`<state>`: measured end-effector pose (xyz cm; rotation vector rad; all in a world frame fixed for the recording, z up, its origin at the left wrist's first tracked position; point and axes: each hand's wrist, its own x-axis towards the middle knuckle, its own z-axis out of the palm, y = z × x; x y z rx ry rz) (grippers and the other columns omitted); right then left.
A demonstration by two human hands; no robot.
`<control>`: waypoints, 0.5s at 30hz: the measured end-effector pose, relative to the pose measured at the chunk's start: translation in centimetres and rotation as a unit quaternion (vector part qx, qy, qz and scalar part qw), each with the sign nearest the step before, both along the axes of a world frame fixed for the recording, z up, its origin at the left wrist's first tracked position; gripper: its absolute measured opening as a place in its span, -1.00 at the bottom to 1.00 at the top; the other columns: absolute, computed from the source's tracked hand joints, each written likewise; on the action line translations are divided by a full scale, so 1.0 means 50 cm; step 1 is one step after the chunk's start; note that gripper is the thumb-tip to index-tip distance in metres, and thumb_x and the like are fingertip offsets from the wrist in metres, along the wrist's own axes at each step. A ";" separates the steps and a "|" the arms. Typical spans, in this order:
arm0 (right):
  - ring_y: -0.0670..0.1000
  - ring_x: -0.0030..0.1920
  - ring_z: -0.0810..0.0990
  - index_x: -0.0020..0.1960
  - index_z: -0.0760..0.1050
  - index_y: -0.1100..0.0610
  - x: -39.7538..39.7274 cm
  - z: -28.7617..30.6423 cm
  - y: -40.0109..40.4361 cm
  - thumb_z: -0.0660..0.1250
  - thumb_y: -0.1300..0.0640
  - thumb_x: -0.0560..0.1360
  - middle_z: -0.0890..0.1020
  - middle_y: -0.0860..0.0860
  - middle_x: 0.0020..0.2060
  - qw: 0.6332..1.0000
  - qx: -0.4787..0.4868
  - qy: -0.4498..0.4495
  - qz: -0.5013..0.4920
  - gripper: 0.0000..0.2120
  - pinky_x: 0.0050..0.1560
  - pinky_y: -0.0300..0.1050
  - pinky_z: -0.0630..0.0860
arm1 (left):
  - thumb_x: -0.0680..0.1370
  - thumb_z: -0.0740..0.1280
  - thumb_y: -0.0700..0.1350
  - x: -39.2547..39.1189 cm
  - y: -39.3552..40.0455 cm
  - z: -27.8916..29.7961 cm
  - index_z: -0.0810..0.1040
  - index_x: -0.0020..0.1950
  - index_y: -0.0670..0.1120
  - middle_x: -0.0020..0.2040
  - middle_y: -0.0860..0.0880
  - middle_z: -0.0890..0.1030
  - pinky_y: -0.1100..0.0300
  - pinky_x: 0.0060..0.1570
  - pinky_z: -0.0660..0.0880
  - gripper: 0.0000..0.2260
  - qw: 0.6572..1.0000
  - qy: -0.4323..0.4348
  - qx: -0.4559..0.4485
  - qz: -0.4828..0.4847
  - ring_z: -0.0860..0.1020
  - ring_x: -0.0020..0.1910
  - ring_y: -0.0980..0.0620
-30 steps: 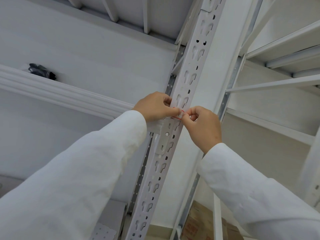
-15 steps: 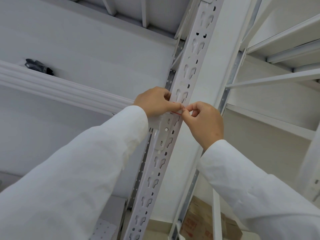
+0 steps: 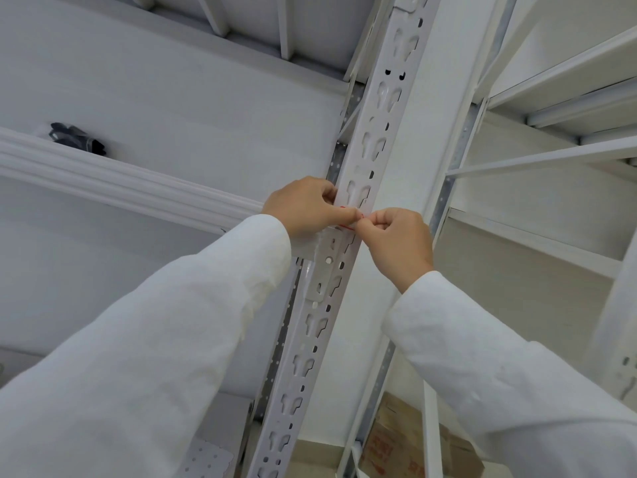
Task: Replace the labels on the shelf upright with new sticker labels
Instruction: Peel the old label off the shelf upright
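From the head camera, the big thing to look at is the white shelf upright [image 3: 348, 257]. It is a long post with rows of little holes, and it runs from low down on the left to high up on the right.

Both hands meet on the front of this post, about halfway up. Between them is a small label [image 3: 349, 220] with a thin red edge. It lies flat across the post, so its long side goes sideways, not along the post. Most of it is hidden under fingers, so I cannot tell if it is an old label or a new one.

The left hand [image 3: 303, 210] comes in from the left side of the post. Its fingers are curled and its thumb presses on the label. The right hand [image 3: 396, 243] comes in from the right side of the post. It is curled too, and it pinches the right end of the label with its thumb and first finger. Both hands are just as near to the label.

I think the next move is a pull or a press along the label, from one side of the post to the other.

A second ago the hands sat a tiny bit lower in the picture. The pinch looks about the same. The dark thing [image 3: 77, 138] on the shelf, far left of the post, has slid up in view too.
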<state>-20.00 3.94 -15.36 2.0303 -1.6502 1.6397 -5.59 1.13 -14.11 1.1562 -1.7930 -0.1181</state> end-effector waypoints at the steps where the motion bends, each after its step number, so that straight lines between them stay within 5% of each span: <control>1: -0.03 -0.41 0.44 -0.36 0.52 0.04 -0.001 -0.001 0.000 0.32 0.04 0.40 0.44 -0.09 -0.55 1.000 0.001 -0.007 0.008 -0.82 -0.30 -0.17 0.41 | 0.36 0.39 0.24 0.001 -0.001 0.000 0.46 -0.31 0.05 -0.35 0.11 0.53 0.18 -0.24 0.36 -0.71 1.000 0.001 0.000 -0.002 0.51 -0.28 0.06; 7: -0.02 -0.40 0.45 -0.30 0.59 0.02 -0.020 -0.015 -0.001 0.36 -0.02 0.39 0.41 -0.15 -0.61 0.997 -0.006 -0.050 0.059 -0.84 -0.13 0.15 0.62 | 0.34 0.40 0.25 0.002 0.002 0.000 0.43 -0.32 -0.02 -0.37 0.09 0.47 0.17 -0.28 0.32 -0.64 1.000 0.004 0.005 -0.004 0.44 -0.33 0.06; 11: 0.01 -0.39 0.52 -0.33 0.58 0.02 -0.021 -0.014 0.003 0.36 0.00 0.37 0.45 -0.15 -0.59 0.997 0.008 -0.042 0.065 -0.86 -0.12 0.17 0.61 | 0.34 0.40 0.26 0.003 0.000 -0.001 0.56 -0.16 -0.04 -0.24 0.04 0.60 0.13 -0.16 0.42 -0.62 1.000 0.010 0.007 -0.010 0.53 -0.23 0.02; 15: 0.10 -0.28 0.64 -0.31 0.58 0.00 -0.016 -0.014 0.004 0.38 -0.06 0.36 0.58 -0.06 -0.45 0.999 0.012 -0.023 0.042 -0.84 -0.09 0.12 0.62 | 0.33 0.41 0.26 0.003 0.002 -0.002 0.50 -0.24 0.01 -0.29 0.08 0.56 0.16 -0.22 0.37 -0.67 1.000 0.009 0.009 -0.008 0.51 -0.25 0.05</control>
